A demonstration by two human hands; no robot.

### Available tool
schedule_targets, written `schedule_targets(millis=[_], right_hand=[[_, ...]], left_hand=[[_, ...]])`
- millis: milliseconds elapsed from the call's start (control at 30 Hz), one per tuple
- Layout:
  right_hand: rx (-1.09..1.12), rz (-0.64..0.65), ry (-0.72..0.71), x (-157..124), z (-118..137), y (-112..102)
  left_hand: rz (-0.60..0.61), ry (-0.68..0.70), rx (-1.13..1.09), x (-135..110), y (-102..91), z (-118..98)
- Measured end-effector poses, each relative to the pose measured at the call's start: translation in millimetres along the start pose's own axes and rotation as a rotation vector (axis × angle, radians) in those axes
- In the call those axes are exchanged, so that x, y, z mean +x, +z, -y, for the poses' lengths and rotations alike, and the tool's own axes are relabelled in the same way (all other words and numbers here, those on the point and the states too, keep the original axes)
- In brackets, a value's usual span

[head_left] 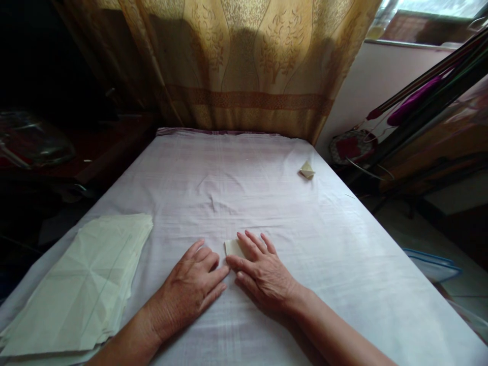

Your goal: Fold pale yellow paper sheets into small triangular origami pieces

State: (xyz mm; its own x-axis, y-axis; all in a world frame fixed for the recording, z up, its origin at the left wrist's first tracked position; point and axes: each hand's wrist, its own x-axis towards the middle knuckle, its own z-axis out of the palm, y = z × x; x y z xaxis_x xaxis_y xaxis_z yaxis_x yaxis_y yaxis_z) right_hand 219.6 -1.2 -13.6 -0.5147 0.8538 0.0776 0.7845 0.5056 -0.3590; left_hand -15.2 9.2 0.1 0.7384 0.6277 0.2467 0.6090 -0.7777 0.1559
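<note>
We see the slip [233,248] lying on the cloth [183,183], partly under the right hand [267,272], whose fingers are spread over it without gripping it. We find the left hand [194,284] just beside, its fingers loosely bent, thumb and index apart, the index tip near the slip's lower corner; whether they touch, we cannot tell. To our left lies a creased paper stack [87,279]; near the far right edge we see a folded piece [307,170]
</note>
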Motion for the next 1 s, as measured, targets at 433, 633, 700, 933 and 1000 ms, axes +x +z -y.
schedule_targets(millis=[433, 633, 700, 933, 1000], right_hand=[[-0.031, 0.033, 0.076, 31.0, -9.4, 6.8], [-0.063, -0.03, -0.073, 1.9, -4.2, -0.6], [-0.062, -0.023, -0.113, -8.0, -2.5, -2.2], [-0.089, -0.058, -0.069, -24.4, -20.0, -5.9], [-0.124, -0.082, -0.036, -33.3, -31.5, -9.7]], left_hand=[[-0.01, 0.032, 0.076, 3.1, 3.3, -4.3], [-0.003, 0.03, 0.07, 3.8, 3.1, -4.5], [-0.011, 0.034, 0.069, 4.3, 2.6, -5.0], [-0.076, 0.03, 0.108, 3.6, 6.5, -10.0], [-0.093, 0.033, 0.12, 3.8, 7.9, -12.1]])
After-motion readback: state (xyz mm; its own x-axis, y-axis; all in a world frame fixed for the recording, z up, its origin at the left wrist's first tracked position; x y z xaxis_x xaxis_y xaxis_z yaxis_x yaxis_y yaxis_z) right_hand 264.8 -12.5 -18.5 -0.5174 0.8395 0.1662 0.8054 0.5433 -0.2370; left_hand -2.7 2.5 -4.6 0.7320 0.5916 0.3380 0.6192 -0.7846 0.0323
